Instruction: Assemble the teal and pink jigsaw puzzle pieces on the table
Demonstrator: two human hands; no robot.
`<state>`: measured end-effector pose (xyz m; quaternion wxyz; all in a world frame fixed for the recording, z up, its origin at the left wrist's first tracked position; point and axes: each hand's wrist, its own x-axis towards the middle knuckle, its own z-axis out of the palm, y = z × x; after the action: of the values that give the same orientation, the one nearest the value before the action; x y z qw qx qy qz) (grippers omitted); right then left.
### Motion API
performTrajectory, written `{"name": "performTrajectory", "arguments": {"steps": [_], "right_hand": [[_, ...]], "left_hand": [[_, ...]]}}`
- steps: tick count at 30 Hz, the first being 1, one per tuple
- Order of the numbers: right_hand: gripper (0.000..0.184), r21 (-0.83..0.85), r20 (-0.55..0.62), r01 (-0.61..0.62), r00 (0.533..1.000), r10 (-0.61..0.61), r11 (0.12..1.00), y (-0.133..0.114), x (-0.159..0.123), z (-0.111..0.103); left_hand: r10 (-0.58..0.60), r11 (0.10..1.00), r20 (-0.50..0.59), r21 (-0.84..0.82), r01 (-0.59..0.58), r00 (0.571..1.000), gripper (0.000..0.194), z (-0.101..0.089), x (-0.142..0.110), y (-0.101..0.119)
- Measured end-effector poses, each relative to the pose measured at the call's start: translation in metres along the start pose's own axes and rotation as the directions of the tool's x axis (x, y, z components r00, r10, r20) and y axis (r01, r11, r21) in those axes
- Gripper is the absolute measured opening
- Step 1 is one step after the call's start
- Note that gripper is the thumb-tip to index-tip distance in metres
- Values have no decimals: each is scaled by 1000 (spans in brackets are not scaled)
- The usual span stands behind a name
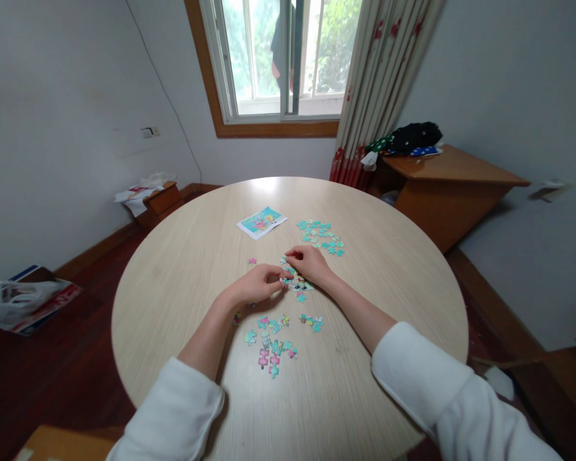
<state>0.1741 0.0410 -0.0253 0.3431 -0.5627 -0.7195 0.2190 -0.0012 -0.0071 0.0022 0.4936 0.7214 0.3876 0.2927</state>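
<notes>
My left hand (258, 283) is closed in a pinch, its thumb and fingertips on a small puzzle piece at the left side of a partly joined patch of jigsaw puzzle (301, 286). Just beyond it, my right hand (311, 264) pinches a pale puzzle piece (283, 260) at the far edge of that patch. Both hands cover part of the patch. A lone pink puzzle piece (253, 260) lies beyond my left hand. Nearer to me are several loose pink, teal and yellow puzzle pieces (274, 360), some overlapping.
A picture sheet (262, 222) lies farther back on the round table (173, 288). Right of it spreads a group of teal puzzle pieces (333, 244). A wooden desk (461, 169) with dark cloth stands at the back right. A person is partly visible outside the window (312, 64).
</notes>
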Motion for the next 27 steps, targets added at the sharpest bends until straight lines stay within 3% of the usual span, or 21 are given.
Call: {"name": "performTrajectory", "arguments": {"steps": [7, 13, 16, 19, 23, 27], "right_hand": [[14, -43, -26, -10, 1000, 9, 999, 0, 0, -2], [12, -16, -40, 12, 999, -13, 1000, 2, 1, -1], [10, 96, -34, 39, 999, -35, 995, 1, 1, -2], [8, 308, 1, 21, 1000, -22, 951, 1, 1, -6], [11, 575, 36, -87, 996, 81, 814, 3, 1, -14], [15, 629, 21, -132, 988, 153, 766, 4, 1, -18]], "left_hand": [[-15, 993, 19, 121, 13, 1000, 20, 1, 1, 3], [-14, 999, -114, -38, 10, 993, 14, 0, 7, 1], [-33, 990, -246, -140, -2, 969, 14, -3, 10, -2], [-132, 958, -349, -286, 28, 928, 15, -6, 13, -5], [-260, 891, -357, -447, 81, 897, 12, -6, 14, -5], [-310, 869, -337, -479, 122, 889, 8, -4, 13, -4]]}}
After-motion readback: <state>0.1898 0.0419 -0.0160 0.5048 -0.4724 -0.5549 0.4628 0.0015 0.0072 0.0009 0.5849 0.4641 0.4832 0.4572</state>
